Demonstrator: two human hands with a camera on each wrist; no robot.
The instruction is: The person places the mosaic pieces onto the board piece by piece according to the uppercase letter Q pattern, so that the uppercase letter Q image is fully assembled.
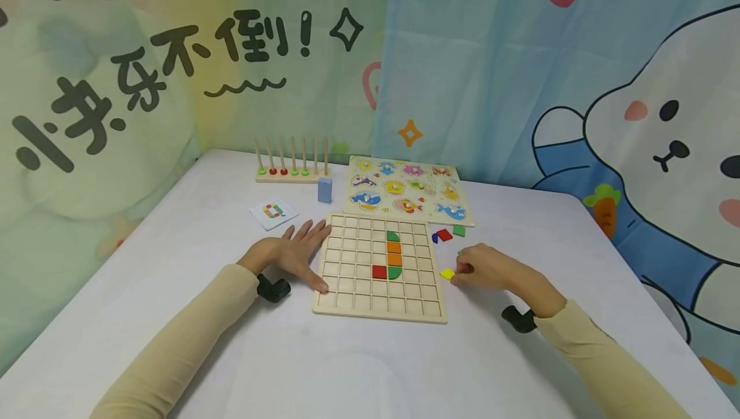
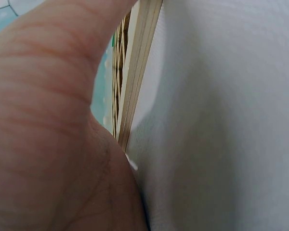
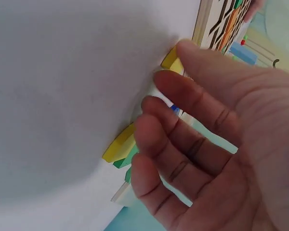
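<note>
My left hand (image 1: 297, 255) lies spread along the left edge of the wooden grid board (image 1: 349, 303), thumb and fingers at its rim. In the board's cells sit a red square tile (image 1: 379, 272), two orange tiles (image 1: 394, 259) and two round-cornered green tiles (image 1: 395, 273). Just off the board's right edge, my right hand (image 1: 482, 267) pinches a yellow tile (image 1: 447, 274) low over the table between thumb and index finger. Its other fingers curve loosely in the right wrist view, where a second yellow tile (image 3: 119, 144) lies close by them.
Past the right hand lie loose red (image 1: 444, 234), blue (image 1: 435, 238) and green (image 1: 459, 231) tiles. Behind the board are an animal puzzle (image 1: 407, 189), a blue block (image 1: 325, 190) and a peg stand with beads (image 1: 289, 178). A pattern card (image 1: 273, 213) lies at the left.
</note>
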